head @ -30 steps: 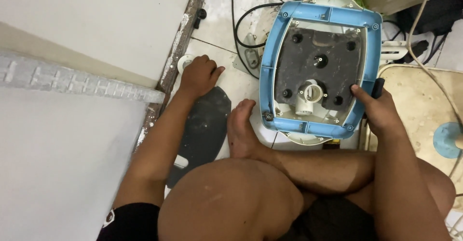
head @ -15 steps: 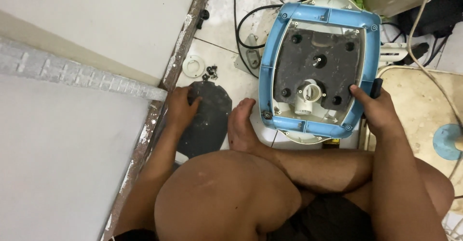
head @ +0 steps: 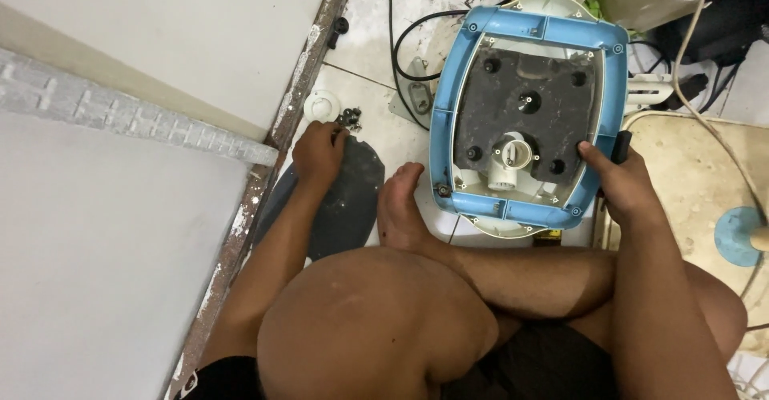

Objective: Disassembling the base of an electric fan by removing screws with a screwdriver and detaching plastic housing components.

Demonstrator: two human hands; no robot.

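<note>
Left hand [head: 318, 153]: fingers curling narrow, reaching into small screws [head: 349, 116] by the dark disc [head: 344, 200].
Right hand [head: 623, 184]: gripping the blue frame [head: 525, 30] and a black handle [head: 622, 147].

White tiled floor [head: 376, 40], stained and scuffed, bounded on the left by a worn, paint-flecked door frame strip [head: 264, 176]. Lying directly on it: a dark oval plate [head: 344, 200] near the frame, a small heap of dark screws [head: 349, 116] just beside a white round cap [head: 320, 105], a grey metal bracket [head: 416, 92] crossed by a black cable [head: 400, 48], and a blue-rimmed fan base [head: 529, 112] turned underside up. Further right, a beige mat [head: 689, 176] bearing a blue disc [head: 735, 236].
</note>
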